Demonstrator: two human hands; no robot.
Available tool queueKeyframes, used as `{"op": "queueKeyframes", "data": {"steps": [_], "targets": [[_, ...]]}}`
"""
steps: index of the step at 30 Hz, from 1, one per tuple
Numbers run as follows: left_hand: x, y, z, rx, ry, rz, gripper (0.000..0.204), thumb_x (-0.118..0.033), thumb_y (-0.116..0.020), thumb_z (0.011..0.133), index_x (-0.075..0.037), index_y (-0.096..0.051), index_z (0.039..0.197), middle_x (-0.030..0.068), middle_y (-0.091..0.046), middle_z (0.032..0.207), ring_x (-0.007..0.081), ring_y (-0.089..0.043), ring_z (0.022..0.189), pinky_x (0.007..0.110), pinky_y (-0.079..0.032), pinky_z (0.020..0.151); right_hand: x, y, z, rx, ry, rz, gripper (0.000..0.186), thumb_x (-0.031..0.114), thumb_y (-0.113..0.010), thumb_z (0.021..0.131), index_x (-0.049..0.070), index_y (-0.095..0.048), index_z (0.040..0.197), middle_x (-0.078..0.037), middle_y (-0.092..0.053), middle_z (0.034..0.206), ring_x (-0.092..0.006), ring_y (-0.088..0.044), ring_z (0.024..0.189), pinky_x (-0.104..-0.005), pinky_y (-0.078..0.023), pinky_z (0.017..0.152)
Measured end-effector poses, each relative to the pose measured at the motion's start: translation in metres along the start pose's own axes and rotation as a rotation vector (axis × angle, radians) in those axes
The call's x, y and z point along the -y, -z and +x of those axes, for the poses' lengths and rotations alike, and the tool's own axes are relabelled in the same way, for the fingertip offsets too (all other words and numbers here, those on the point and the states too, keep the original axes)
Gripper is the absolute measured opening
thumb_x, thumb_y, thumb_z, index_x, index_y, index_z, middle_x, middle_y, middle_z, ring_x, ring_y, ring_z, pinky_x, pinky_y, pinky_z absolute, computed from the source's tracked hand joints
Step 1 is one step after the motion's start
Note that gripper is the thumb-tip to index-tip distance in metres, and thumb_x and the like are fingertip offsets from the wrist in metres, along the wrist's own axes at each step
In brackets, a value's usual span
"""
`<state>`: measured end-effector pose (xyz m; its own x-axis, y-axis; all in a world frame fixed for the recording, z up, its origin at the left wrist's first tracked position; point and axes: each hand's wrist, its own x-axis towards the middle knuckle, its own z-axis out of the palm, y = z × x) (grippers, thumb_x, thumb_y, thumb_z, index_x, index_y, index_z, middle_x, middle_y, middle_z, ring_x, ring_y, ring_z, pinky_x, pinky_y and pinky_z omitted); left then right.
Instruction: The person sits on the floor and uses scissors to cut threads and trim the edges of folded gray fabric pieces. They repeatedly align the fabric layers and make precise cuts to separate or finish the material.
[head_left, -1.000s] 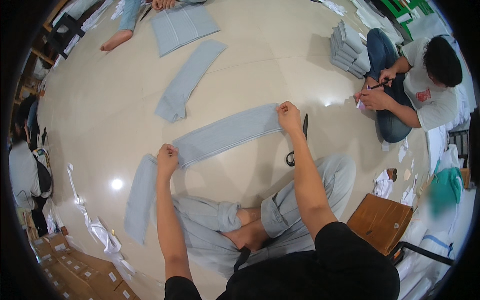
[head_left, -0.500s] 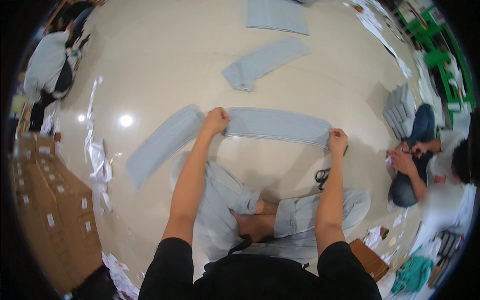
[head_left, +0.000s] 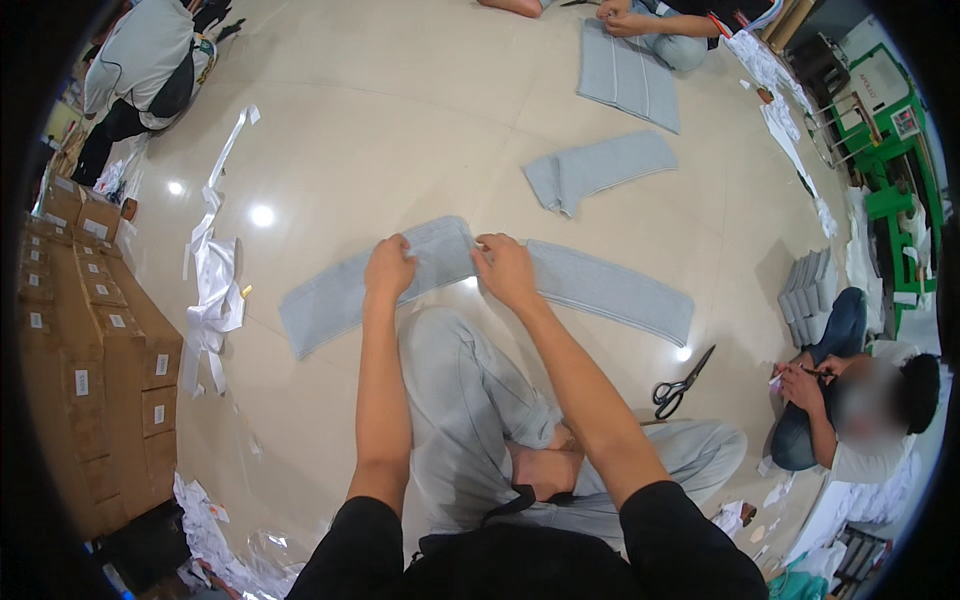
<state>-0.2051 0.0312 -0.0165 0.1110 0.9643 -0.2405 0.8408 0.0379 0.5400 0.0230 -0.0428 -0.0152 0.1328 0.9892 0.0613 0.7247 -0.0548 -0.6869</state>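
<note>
Two grey cloths (head_left: 435,250) (head_left: 610,285), partly hidden behind hands (head_left: 390,268) (head_left: 508,270)

One view running now, the left of two fisheye cameras worn side by side on the head, and it's staring steeply down! At six o'clock the wearer's black shirt (head_left: 510,568) sits right under the lens, black sleeves (head_left: 680,525) coming in at seven and five. Dead ahead, near the middle, left hand (head_left: 392,265) and right hand (head_left: 505,270), well inside the wearer's reach. And what a sweep: cardboard boxes (head_left: 95,380) bending along the rim towards nine, a bent-over person (head_left: 150,60) at ten, green machinery (head_left: 890,150) at two, a seated co-worker (head_left: 845,400) at four, all farther off, corners going dark.
</note>
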Motion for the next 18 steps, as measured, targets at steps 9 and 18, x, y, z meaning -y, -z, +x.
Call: {"op": "queueKeyframes", "data": {"steps": [9,18], "targets": [[0.031,-0.008,-0.028,-0.19,-0.231,-0.039,0.051,-0.01,-0.081,0.083,-0.012,-0.068,0.132,0.0111,-0.057,0.14,0.0353,-0.057,0.12,0.049,-0.047,0.098,0.024,-0.036,0.031,0.1,-0.071,-0.164,0.032,0.022,-0.071,0.094,0.012,-0.066,0.124,-0.011,-0.068,0.109,-0.0324,-0.067,0.1,-0.051,-0.043,0.091],[0.021,0.013,-0.009,-0.136,-0.352,0.03,0.045,-0.018,-0.086,0.078,-0.014,-0.075,0.122,0.0052,-0.054,0.149,0.032,-0.051,0.129,0.052,-0.039,0.107,0.044,-0.018,0.017,-0.149,0.282,-0.082,0.015,0.013,-0.069,0.094,0.009,-0.064,0.107,-0.011,-0.067,0.099,-0.0338,-0.066,0.091,-0.0459,-0.043,0.085]]}}
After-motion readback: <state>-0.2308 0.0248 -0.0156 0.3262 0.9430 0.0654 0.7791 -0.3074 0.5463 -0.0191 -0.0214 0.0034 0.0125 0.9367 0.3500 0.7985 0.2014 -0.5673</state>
